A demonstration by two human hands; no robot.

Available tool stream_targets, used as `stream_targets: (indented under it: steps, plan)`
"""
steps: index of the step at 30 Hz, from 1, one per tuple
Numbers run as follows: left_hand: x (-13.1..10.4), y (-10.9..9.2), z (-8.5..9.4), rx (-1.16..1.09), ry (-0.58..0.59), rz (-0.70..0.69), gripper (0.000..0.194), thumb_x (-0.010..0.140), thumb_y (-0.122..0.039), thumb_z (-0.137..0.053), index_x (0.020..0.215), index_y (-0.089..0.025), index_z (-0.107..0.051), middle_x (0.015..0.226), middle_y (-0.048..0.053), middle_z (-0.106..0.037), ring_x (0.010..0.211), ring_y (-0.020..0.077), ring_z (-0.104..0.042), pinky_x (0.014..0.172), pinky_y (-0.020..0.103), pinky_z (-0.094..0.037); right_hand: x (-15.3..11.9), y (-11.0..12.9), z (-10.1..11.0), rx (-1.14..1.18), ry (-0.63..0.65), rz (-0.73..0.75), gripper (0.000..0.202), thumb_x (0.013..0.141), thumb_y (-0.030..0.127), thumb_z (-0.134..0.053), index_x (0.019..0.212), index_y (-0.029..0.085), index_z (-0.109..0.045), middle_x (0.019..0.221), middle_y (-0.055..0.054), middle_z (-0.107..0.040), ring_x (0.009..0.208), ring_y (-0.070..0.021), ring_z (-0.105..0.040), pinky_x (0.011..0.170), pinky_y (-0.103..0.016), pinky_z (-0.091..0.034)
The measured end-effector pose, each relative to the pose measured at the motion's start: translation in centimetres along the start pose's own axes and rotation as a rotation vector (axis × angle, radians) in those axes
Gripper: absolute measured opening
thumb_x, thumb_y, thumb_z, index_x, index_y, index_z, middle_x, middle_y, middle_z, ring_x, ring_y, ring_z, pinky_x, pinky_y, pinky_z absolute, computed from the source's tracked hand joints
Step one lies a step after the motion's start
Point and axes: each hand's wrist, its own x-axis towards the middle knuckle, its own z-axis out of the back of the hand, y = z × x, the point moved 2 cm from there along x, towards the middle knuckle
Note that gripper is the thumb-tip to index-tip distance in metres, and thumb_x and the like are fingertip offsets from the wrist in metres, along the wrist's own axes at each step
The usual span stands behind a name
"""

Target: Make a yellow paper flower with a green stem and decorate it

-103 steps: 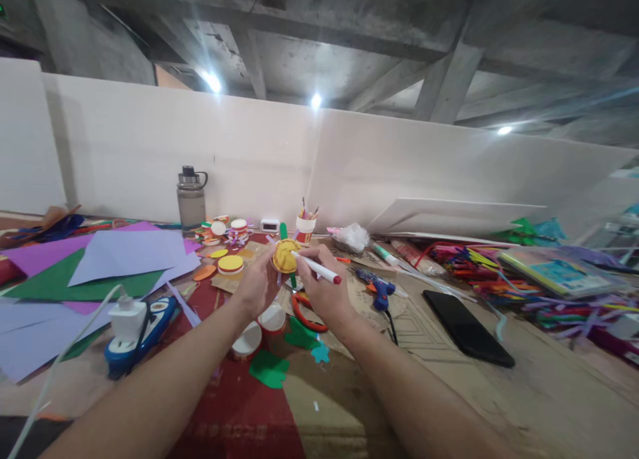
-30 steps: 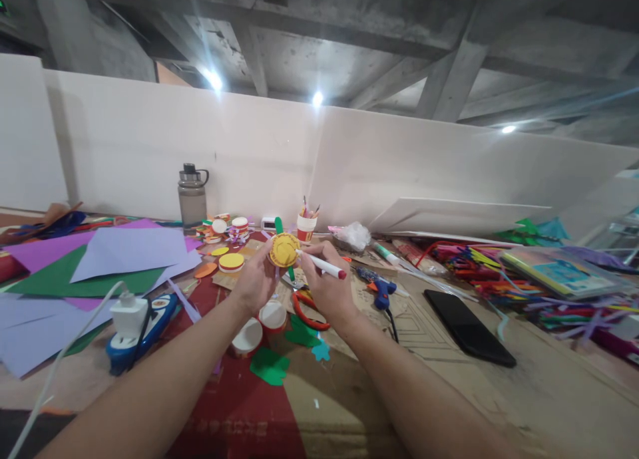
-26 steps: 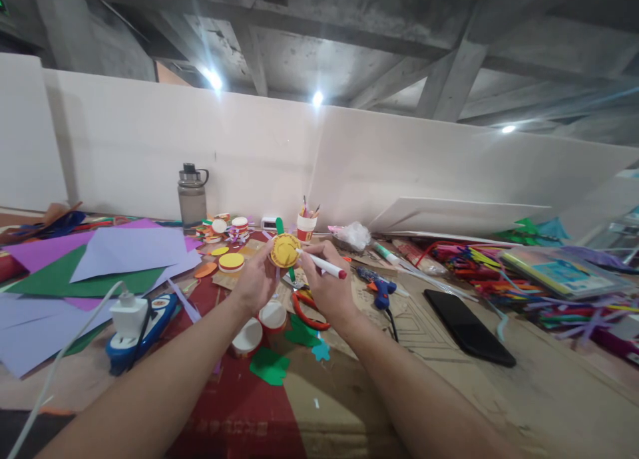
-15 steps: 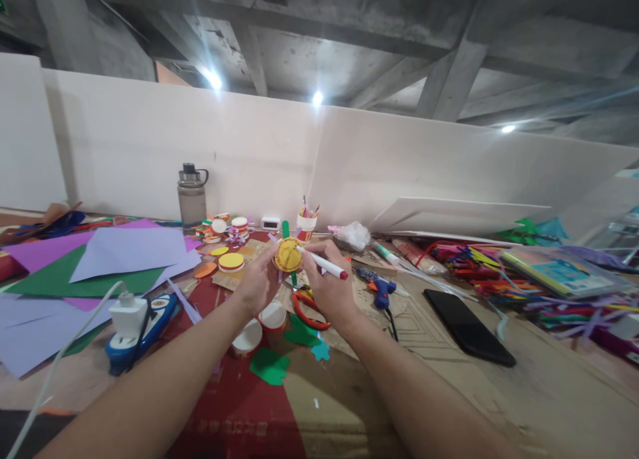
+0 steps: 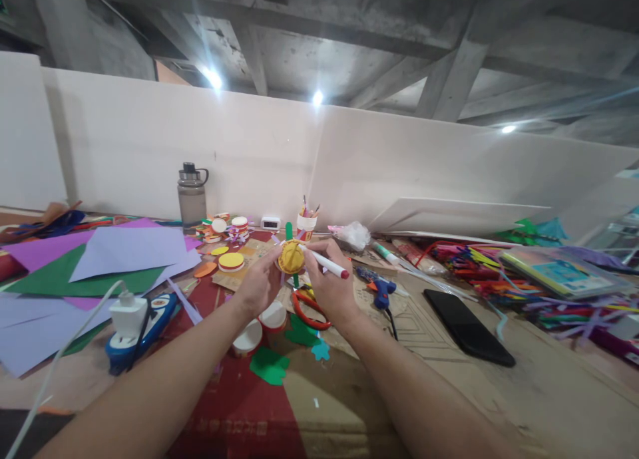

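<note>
My left hand (image 5: 262, 281) is closed on the edge of a round yellow craft piece (image 5: 290, 257) with drawn lines on its face and a green stick (image 5: 289, 230) poking out above and below. In my right hand (image 5: 327, 283) is a white marker with a red end (image 5: 329, 265), its tip at the right side of the yellow disc. Both hands are raised over the table. Beneath them lie red-handled scissors (image 5: 310, 318), partly hidden by my right hand. White-topped round tubs (image 5: 247, 338) stand just below my left hand, beside green paper scraps (image 5: 270, 366).
Coloured paper sheets (image 5: 127, 253) and a blue power strip (image 5: 142, 336) with a white charger are on the left. A bottle (image 5: 192, 199) stands behind. To the right lie a blue glue gun (image 5: 382, 291), a black phone (image 5: 468, 326) and piled pipe cleaners (image 5: 479, 266).
The yellow piece has shifted slightly to the right and turned a little in my left hand. My right hand with the marker stays nearly in place.
</note>
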Motion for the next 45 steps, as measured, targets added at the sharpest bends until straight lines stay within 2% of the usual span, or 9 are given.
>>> stream_targets:
  steps: [4, 12, 19, 23, 29, 35, 45]
  plan:
    - [0.1, 0.1, 0.1, 0.007, 0.015, -0.013, 0.024, 0.089, -0.021, -0.052, 0.103, -0.012, -0.069, 0.1, 0.009, -0.072, 0.095, 0.0204, -0.067, 0.085, 0.03, -0.051, -0.1, -0.2, -0.1, 0.028, 0.04, -0.003, 0.009, 0.087, 0.032, -0.057, 0.084, 0.023, -0.056, 0.076, -0.004, -0.067, 0.067, -0.0187, -0.063, 0.063, -0.033, -0.052]
    - [0.2, 0.2, 0.5, 0.015, 0.025, -0.029, 0.021, 0.087, -0.022, -0.057, 0.1, -0.012, -0.069, 0.096, 0.009, -0.072, 0.092, 0.0195, -0.066, 0.084, 0.03, -0.05, -0.2, 0.3, 0.1, 0.024, 0.018, 0.024, 0.008, 0.088, 0.03, -0.057, 0.085, 0.023, -0.057, 0.077, -0.003, -0.065, 0.067, -0.0178, -0.062, 0.063, -0.032, -0.05]
    - [0.4, 0.5, 0.7, 0.073, 0.155, -0.061, 0.022, 0.086, -0.028, -0.06, 0.101, -0.013, -0.069, 0.097, 0.007, -0.07, 0.09, 0.0181, -0.064, 0.082, 0.028, -0.049, -0.3, 0.7, -0.2, 0.011, 0.051, 0.033, 0.007, 0.088, 0.028, -0.055, 0.082, 0.024, -0.054, 0.077, -0.003, -0.065, 0.067, -0.0177, -0.06, 0.066, -0.033, -0.051]
    - [0.3, 0.3, 0.5, 0.051, 0.112, -0.062, 0.02, 0.087, -0.024, -0.058, 0.1, -0.013, -0.069, 0.096, 0.008, -0.071, 0.09, 0.0189, -0.065, 0.083, 0.03, -0.05, -0.2, 0.4, -0.2, 0.007, 0.05, 0.021, 0.008, 0.088, 0.028, -0.056, 0.081, 0.024, -0.054, 0.075, -0.002, -0.064, 0.066, -0.0173, -0.06, 0.065, -0.032, -0.05]
    - [0.0, -0.4, 0.0, -0.029, -0.029, -0.008, 0.026, 0.091, -0.019, -0.048, 0.108, -0.011, -0.067, 0.095, 0.009, -0.073, 0.09, 0.0204, -0.068, 0.086, 0.032, -0.053, -0.1, -0.1, 0.2, 0.024, 0.026, 0.021, 0.007, 0.087, 0.027, -0.058, 0.085, 0.021, -0.057, 0.074, -0.001, -0.065, 0.066, -0.0161, -0.062, 0.064, -0.031, -0.049]
    - [0.2, -0.6, 0.4, -0.092, -0.034, -0.003, 0.034, 0.092, -0.017, -0.046, 0.122, -0.012, -0.061, 0.1, 0.01, -0.074, 0.091, 0.0205, -0.07, 0.088, 0.034, -0.055, 0.1, -0.1, 0.2, 0.01, -0.001, 0.008, 0.01, 0.088, 0.03, -0.058, 0.084, 0.021, -0.058, 0.079, -0.003, -0.066, 0.071, -0.0171, -0.063, 0.066, -0.032, -0.051]
    - [0.2, -0.5, 0.4, -0.093, -0.054, -0.009, 0.035, 0.091, -0.015, -0.046, 0.123, -0.012, -0.06, 0.1, 0.01, -0.074, 0.091, 0.0202, -0.071, 0.088, 0.033, -0.055, 0.1, -0.3, 0.0, 0.01, 0.024, -0.01, 0.009, 0.087, 0.03, -0.058, 0.083, 0.022, -0.057, 0.074, -0.003, -0.067, 0.067, -0.0182, -0.064, 0.064, -0.033, -0.05]
